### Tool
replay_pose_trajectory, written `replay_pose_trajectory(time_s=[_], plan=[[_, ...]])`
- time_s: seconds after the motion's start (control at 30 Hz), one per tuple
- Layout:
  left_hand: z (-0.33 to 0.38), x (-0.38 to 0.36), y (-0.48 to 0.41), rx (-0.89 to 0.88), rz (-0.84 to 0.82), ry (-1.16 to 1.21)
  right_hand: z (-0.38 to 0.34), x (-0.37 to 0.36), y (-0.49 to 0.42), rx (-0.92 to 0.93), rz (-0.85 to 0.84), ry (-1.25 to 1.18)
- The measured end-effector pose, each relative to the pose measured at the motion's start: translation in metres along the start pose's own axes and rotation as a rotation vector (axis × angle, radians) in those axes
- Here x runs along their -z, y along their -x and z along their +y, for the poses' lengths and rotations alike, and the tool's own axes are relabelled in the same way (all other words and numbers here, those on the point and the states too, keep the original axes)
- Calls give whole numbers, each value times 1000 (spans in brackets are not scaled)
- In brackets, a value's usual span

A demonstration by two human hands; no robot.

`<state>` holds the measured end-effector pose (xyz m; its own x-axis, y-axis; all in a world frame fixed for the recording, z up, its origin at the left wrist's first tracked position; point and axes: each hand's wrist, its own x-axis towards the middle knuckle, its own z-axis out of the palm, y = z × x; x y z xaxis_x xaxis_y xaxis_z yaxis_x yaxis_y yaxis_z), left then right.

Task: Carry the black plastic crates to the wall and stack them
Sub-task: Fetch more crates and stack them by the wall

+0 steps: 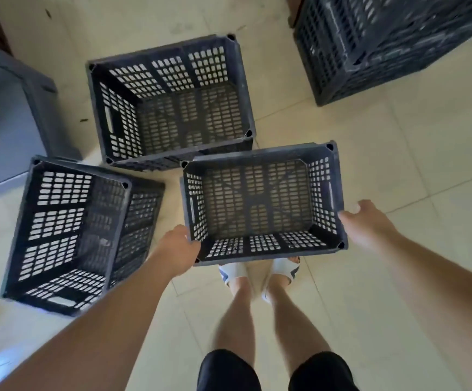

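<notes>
Crate (263, 203) clasped at both side rims by each hand's grip, floor (398, 165) rightward.

The black slatted crate (263, 203) between my hands is empty and open side up, held level by its two short ends, and I place the others from it. A second empty crate (170, 100) stands upright just beyond its far left corner, and a third (79, 235) sits tilted to its left. Well off to its far right stands a stack of crates (392, 38).
</notes>
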<state>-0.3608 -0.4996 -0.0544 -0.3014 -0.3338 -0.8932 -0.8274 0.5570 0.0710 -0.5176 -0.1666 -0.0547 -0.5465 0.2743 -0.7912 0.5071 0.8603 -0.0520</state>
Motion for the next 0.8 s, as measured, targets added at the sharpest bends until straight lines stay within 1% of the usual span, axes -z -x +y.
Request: replay_pose_trajectory(time_s=[0.17, 0.23, 0.3, 0.37, 0.43, 0.57, 0.63, 0.8], plan=[[-3, -42, -94, 73, 26, 79, 8, -60, -85, -86, 37, -66], [-4, -53, -124, 125, 118, 108, 13, -78, -115, -95, 85, -58], [-6, -59, -153, 217, 213, 101, 17, -90, -143, -90, 129, -56], [-4, -62, -180, 286, 257, 130, 18, -98, -170, -75, 163, -72], [-5, -63, -206, 295, 261, 246, 16, -104, -193, -59, 171, -107], [-7, -67, -242, 319, 249, 780, 16, -113, -234, -52, 156, -244], [-12, -69, -251, 306, 256, 841, 20, -115, -245, -52, 152, -307], [-16, -67, -241, 264, 248, 827, 42, -116, -259, -24, 154, -309]])
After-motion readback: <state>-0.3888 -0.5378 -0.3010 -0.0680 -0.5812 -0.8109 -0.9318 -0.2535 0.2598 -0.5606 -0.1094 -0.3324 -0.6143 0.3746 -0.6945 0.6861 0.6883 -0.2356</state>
